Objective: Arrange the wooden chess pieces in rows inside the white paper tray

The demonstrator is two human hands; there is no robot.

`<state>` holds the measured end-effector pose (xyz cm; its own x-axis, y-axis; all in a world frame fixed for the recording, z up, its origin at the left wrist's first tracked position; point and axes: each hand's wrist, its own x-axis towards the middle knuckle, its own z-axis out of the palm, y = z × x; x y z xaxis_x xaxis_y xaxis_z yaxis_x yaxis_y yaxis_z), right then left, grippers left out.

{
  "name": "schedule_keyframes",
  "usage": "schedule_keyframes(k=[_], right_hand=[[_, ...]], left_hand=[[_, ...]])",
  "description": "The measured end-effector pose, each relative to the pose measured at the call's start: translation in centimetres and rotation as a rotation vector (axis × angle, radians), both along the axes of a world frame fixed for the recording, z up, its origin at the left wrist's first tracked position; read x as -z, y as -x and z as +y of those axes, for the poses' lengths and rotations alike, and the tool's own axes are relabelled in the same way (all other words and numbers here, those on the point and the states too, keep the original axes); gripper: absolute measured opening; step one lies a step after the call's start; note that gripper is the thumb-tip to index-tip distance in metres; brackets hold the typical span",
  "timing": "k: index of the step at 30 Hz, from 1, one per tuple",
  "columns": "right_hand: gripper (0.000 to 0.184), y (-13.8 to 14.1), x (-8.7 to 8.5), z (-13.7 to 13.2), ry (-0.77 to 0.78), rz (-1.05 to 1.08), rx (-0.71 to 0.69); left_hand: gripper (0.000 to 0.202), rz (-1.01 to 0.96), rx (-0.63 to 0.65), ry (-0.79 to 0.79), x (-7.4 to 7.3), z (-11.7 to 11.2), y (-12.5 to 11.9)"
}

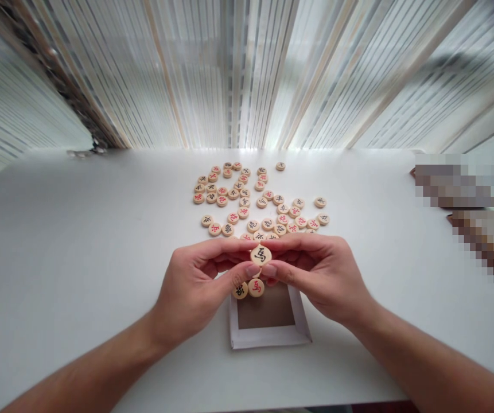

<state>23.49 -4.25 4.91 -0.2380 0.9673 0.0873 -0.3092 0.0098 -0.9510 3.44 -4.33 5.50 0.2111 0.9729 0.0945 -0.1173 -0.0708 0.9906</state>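
Both my hands meet over the middle of the white table (78,258). My left hand (199,284) and my right hand (319,272) pinch the same round wooden chess piece (261,254), which has a black character on its face. It is held upright, above a shallow white cardboard box (272,335) with a brown inside. Two more pieces (249,288), one with a black mark and one with a red mark, lie in the box's near-left part just under my fingers. Beyond my hands, several loose wooden pieces (255,201) with red or black characters are scattered on the table.
Striped pale curtains (247,74) hang behind the table's far edge. At the right edge of the table lie blurred brownish objects (466,189) that I cannot make out. A small dark clutter (85,152) sits at the far left corner.
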Motion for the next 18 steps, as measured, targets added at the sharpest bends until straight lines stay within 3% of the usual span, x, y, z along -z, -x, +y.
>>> schedule_keyframes(k=[7,18], right_hand=[[0.021,-0.34,0.22,0.16,0.024,0.021,-0.058],[0.018,0.11,-0.23,0.12,-0.015,-0.039,0.024]], left_hand=[[0.021,0.012,0.032,0.014,-0.33,0.25,-0.09],[0.015,-0.009,0.046,0.029,-0.54,0.65,-0.17]])
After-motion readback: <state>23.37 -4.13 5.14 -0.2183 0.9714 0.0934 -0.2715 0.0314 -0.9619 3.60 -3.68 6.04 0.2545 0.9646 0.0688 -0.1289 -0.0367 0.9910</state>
